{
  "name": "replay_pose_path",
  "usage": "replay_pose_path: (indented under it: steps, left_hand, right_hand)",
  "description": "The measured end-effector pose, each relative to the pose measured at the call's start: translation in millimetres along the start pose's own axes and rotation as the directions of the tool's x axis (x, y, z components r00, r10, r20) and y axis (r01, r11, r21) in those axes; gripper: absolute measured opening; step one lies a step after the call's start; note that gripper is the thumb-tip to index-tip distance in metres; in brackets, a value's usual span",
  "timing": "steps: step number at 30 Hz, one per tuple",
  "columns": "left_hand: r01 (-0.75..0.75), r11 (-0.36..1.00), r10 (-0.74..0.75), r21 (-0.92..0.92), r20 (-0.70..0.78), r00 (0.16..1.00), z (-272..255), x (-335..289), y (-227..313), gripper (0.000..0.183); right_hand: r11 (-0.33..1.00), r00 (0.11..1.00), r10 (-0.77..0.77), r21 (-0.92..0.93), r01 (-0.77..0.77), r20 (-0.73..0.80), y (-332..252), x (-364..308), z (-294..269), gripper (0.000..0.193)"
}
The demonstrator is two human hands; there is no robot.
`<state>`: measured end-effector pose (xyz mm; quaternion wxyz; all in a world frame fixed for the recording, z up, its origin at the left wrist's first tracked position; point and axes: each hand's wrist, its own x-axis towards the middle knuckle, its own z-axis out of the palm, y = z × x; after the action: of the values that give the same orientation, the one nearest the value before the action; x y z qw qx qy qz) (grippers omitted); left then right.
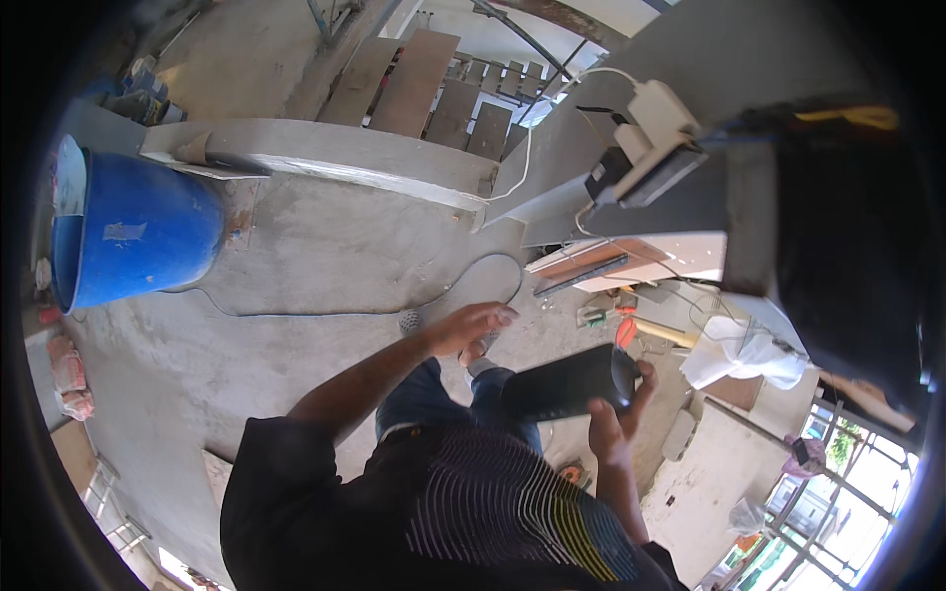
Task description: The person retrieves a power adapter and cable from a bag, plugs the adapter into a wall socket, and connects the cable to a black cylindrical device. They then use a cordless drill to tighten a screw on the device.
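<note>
Right hand (615, 441) pinches that black, hard-looking cylinder (564, 386) near one end; probably stiff, maybe slippery, I'd grip mid-body. Left hand (467, 330)'s empty, fingers loosely spread.

We see a tube (562, 386) that is dark, almost black. Our shirt (493, 502) is black with wavy white, yellow and blue lines, and our jeans (414, 394) are blue. We see a bright blue barrel (158, 241) and grey floor (325, 241).
</note>
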<state>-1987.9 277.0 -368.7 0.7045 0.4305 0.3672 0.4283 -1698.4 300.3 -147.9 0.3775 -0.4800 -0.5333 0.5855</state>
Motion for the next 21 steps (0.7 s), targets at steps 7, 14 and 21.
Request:
replay_pose_path:
  steps: [7, 14, 21]
  left_hand:
    - [0.332, 0.857, 0.065, 0.394, -0.721, 0.689, -218, 205, -255, 0.037]
    - [0.548, 0.511, 0.040, 0.663, -0.655, 0.755, -304, 336, -328, 0.048]
    - [0.636, 0.413, -0.079, 0.652, -0.670, 0.738, -298, 296, -316, 0.021]
  right_hand:
    - [0.992, 0.994, 0.108, 0.058, -0.110, 0.034, 112, 35, -11, 0.088]
    - [0.960, 0.973, 0.221, 0.161, -0.230, 0.069, 260, 69, 5, 0.077]
    - [0.956, 0.955, 0.268, 0.088, -0.280, 0.126, 279, 79, -14, 0.078]
